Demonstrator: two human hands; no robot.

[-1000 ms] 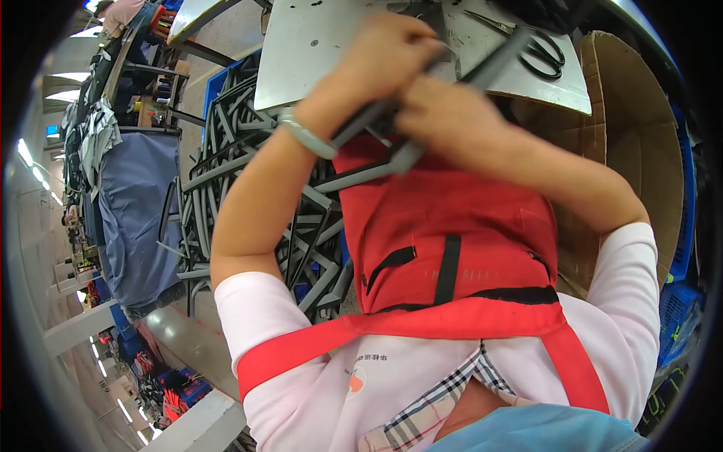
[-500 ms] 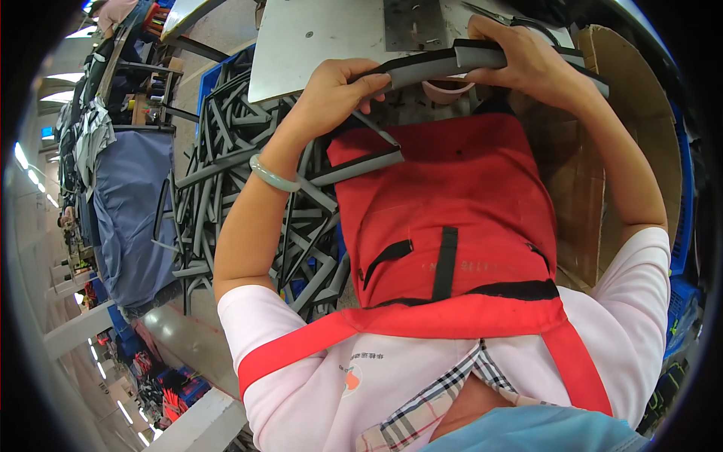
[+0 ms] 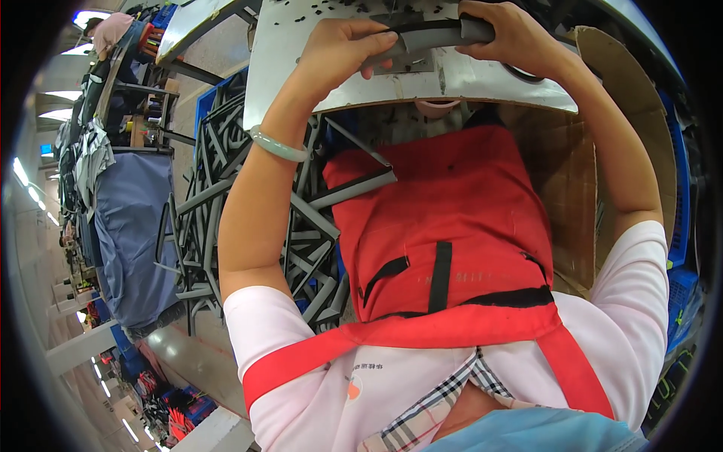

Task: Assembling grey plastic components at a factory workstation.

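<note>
A grey rubber strip [image 3: 440,35] lies across the metal worktable [image 3: 286,68] at the top of the view. My left hand [image 3: 343,49] grips its left end and my right hand [image 3: 520,34] grips its right end, both held over the tabletop. A pale green bangle [image 3: 277,145] sits on my left wrist. A red apron [image 3: 452,218] covers my lap below the table edge.
A blue crate [image 3: 207,113] heaped with several grey rubber frame strips [image 3: 301,226] stands at my left. A cardboard box [image 3: 602,98] is at my right. A blue-grey cloth bin [image 3: 128,233] and racks stand further left. Small dark scraps dot the tabletop.
Both hands have lifted a grey strip from over my lap up onto the worktable and spread apart along it; the strip now lies stretched between them.
</note>
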